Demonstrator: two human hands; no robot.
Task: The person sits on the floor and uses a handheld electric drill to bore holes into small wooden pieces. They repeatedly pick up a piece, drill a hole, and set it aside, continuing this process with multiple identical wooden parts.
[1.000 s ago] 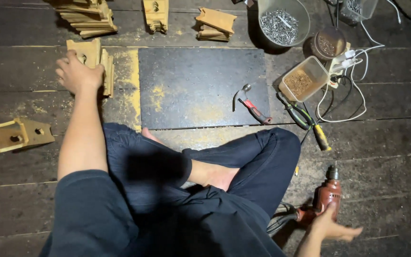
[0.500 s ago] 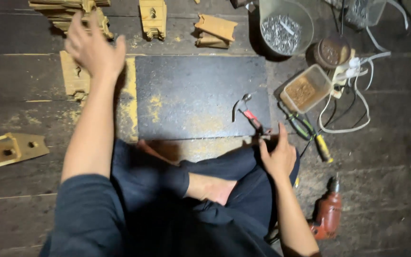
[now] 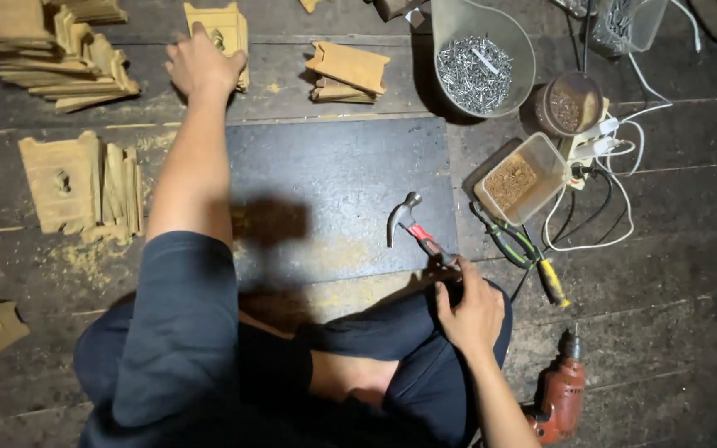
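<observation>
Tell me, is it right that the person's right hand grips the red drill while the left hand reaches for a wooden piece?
Not quite: in the head view the right hand grips the hammer handle, not the red drill, which lies untouched. The left hand does reach the wooden piece.

1. The floor (image 3: 674, 274) is dimly lit, with the brightest light seen at the middle.
2. A soft shadow is cast on the dark board (image 3: 342, 182) beside the arm.
3. The picture's corners are darkened.
4. Slight blur is seen throughout.
</observation>
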